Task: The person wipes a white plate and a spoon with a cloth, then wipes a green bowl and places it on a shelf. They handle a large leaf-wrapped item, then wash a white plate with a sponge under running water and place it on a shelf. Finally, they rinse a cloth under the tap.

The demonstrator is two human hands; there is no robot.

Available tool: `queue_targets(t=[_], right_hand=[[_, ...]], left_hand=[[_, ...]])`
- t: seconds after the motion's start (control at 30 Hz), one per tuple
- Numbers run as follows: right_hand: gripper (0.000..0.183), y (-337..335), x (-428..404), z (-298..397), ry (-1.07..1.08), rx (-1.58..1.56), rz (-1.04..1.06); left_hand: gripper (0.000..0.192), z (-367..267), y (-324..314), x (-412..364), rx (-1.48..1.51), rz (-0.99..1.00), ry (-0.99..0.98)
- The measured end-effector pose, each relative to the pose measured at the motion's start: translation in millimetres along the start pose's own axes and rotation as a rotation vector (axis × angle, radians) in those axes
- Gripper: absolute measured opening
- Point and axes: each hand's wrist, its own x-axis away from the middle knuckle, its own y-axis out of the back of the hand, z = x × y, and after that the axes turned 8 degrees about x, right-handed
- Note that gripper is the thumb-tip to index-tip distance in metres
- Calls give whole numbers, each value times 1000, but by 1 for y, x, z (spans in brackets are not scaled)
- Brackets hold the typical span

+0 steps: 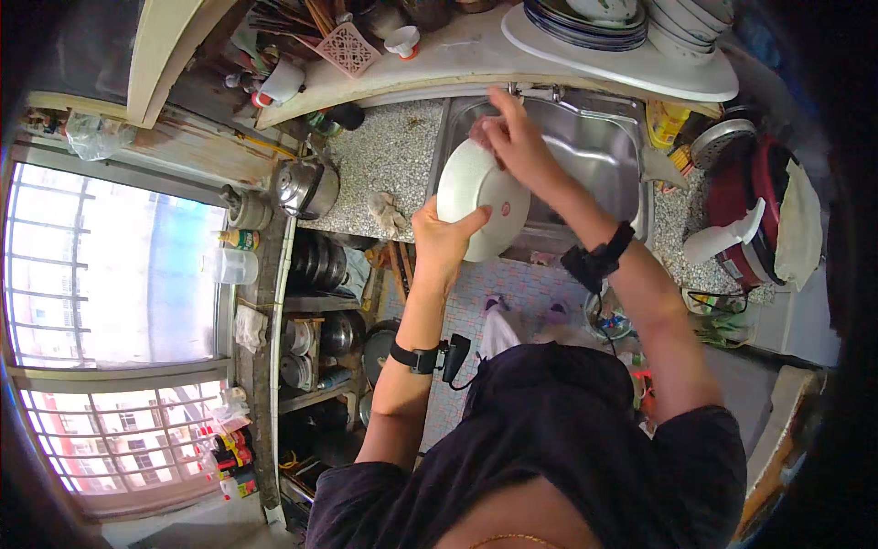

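Observation:
My left hand [446, 237] grips a white plate [477, 185] by its near left edge, the thumb lying across its underside. The plate is tilted, and its underside with a small red mark faces me. At the plate's far edge my right hand [514, 141] holds a pinkish-brown cloth [485, 132] against the rim. Both hands are over the left part of a stainless steel sink [603, 175]. The cloth is partly hidden by my fingers. Beyond my right hand, a faucet [557, 92] stands at the back of the sink.
Stacked plates [586, 24] and bowls [686, 34] stand on a white tray [713, 79] on the shelf above. Left of the sink are a metal kettle [309, 187] and a crumpled rag [386, 211]. To the right sits a dark red appliance [737, 185] with a white ladle-like utensil [724, 237].

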Motion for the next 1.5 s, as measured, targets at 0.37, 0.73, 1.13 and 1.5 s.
queue_targets(t=[0.37, 0.73, 1.13, 1.5], right_hand=[[23, 9, -19, 23, -315, 15, 529], [20, 10, 4, 57, 285, 467, 390], [35, 12, 17, 20, -594, -371, 323], [33, -10, 68, -6, -942, -1068, 79]], left_hand=[[32, -6, 7, 8, 45, -67, -76], [35, -12, 11, 13, 134, -90, -69], [43, -7, 13, 9, 269, -201, -67], [48, 8, 33, 6, 545, -144, 31]])
